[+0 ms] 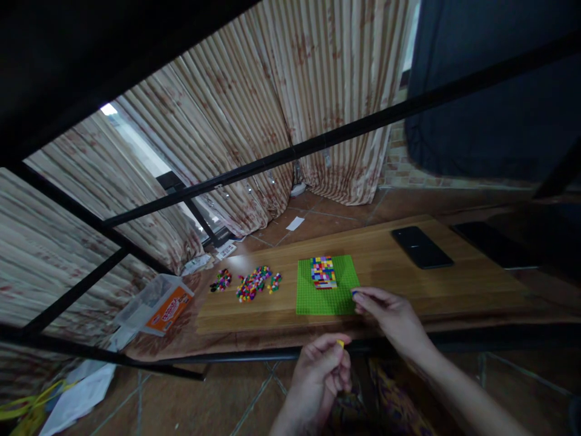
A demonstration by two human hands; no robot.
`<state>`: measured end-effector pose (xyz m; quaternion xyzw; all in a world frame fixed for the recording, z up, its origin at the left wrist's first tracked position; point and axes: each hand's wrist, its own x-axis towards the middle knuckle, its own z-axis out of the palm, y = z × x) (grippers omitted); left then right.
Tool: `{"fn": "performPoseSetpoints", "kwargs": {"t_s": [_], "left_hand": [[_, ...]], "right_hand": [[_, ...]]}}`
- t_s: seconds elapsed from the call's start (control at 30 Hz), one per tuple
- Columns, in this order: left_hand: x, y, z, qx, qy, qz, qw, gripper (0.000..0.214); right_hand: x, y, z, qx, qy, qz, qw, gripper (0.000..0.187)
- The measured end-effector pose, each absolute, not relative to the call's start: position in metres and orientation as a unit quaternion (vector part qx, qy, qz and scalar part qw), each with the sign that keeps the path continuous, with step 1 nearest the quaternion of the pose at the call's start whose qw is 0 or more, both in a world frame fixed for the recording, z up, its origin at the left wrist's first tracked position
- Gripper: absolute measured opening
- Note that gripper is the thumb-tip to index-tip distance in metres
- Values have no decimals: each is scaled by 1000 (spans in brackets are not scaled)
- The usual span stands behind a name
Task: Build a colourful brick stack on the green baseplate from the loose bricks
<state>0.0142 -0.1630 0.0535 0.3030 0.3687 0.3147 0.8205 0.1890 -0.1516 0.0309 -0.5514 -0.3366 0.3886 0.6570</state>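
Note:
Between the thumb and fingertips of my left hand (320,375) is a small yellow toy brick (340,343), held in front of the board's near edge. My right hand (390,312) pinches a small blue toy brick (354,293) over the right edge of the green baseplate (313,306). On that baseplate stands a block built of many-coloured bricks (324,272), apart from both hands. Loose bricks (254,283) lie in heaps to the left on the wooden board (281,315).
A black phone (422,247) lies on the board's right side, with a dark flat object (494,242) beyond it. At the left is a clear plastic box (157,303) with an orange label. Black metal bars (254,165) cross in front of striped curtains (236,91).

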Motion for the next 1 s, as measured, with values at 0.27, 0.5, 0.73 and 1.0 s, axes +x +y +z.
{"fn": "performPoseSetpoints", "kwargs": {"t_s": [0.27,0.5,0.73,1.0], "left_hand": [[-14,-163,-18,287,446,296,795,40],[-25,-159,-26,337,484,286,755,42],[-28,-153,-28,326,512,269,748,36],[-18,-152,-25,250,502,307,769,27]], "right_hand": [[218,-79,2,-617,-484,216,582,31],[213,-40,3,-627,-553,158,525,21],[218,-37,1,-614,-598,118,502,22],[217,-45,1,-623,-579,133,510,23]]}}
